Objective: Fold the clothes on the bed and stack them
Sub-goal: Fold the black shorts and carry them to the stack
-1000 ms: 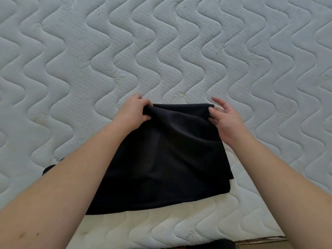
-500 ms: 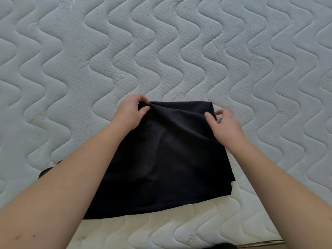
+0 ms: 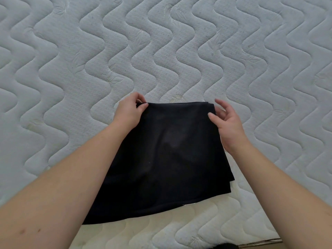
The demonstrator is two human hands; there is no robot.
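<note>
No text, label, brand, number or sign can be read anywhere in this view. Nothing legible is shown on the black garment (image 3: 167,159), and only wavy quilted stitching is seen across the mattress (image 3: 71,69), without lettering. A small pale scrap is glimpsed at the garment's near hem, but nothing on it can be made out.
</note>
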